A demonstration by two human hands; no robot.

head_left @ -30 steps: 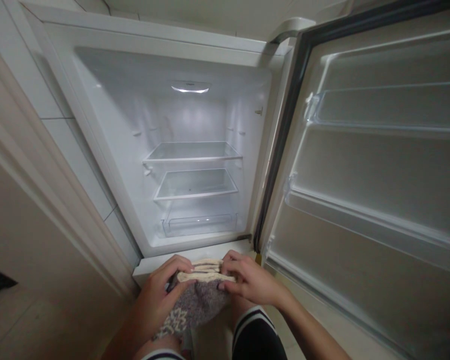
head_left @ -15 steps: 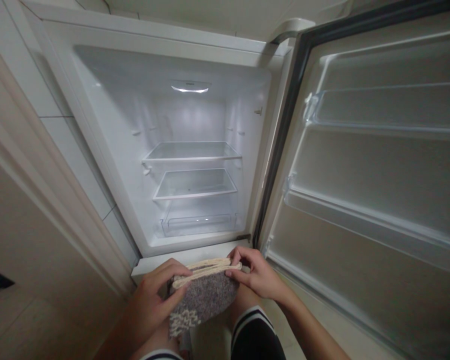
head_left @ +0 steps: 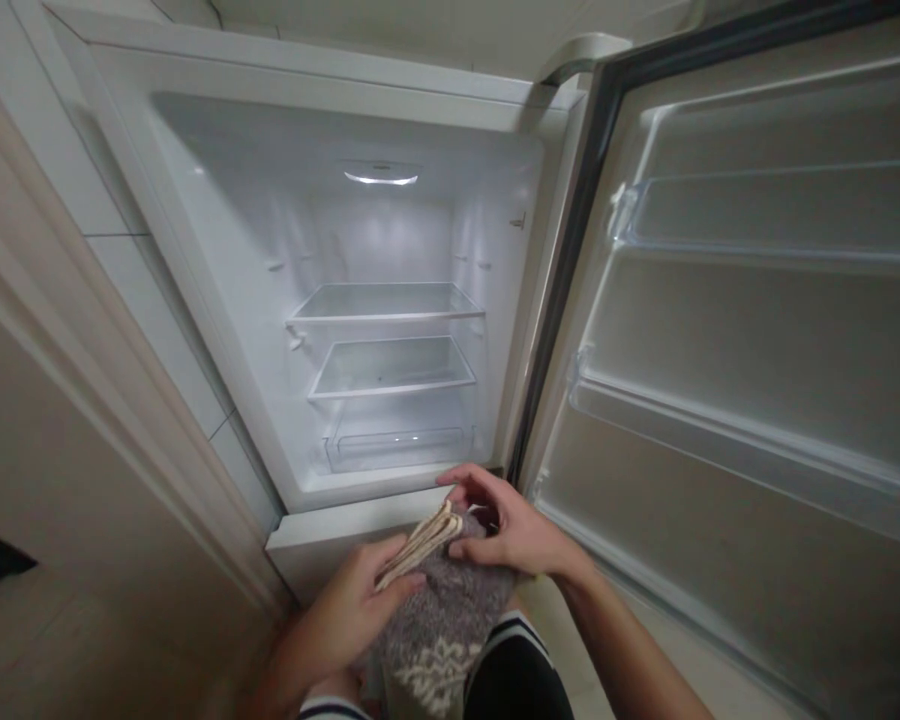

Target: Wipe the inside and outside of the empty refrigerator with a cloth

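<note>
A folded grey fuzzy cloth point(head_left: 457, 600) with cream edging and a pale pattern lies across the space between my knees, in front of the fridge. My left hand point(head_left: 352, 605) pinches the stacked cream edges at their left end, thumb in front and fingers behind. At the far end of those edges, my right hand point(head_left: 506, 530) curls around the cloth. Its thumb presses on the grey side, the index finger is lifted above the edge, and the other fingers are partly hidden behind the cloth.
Ahead stands the open fridge point(head_left: 195, 260), with two glass shelves point(head_left: 390, 302) and a clear drawer point(head_left: 397, 450) low inside. Its door point(head_left: 757, 330), with clear racks, swings out at the right. A door frame point(head_left: 105, 330) runs close on the left.
The cloth has been turned, so its cream edges now slant up to the right and more patterned fabric hangs down. My right index finger has lifted from the edge.
</note>
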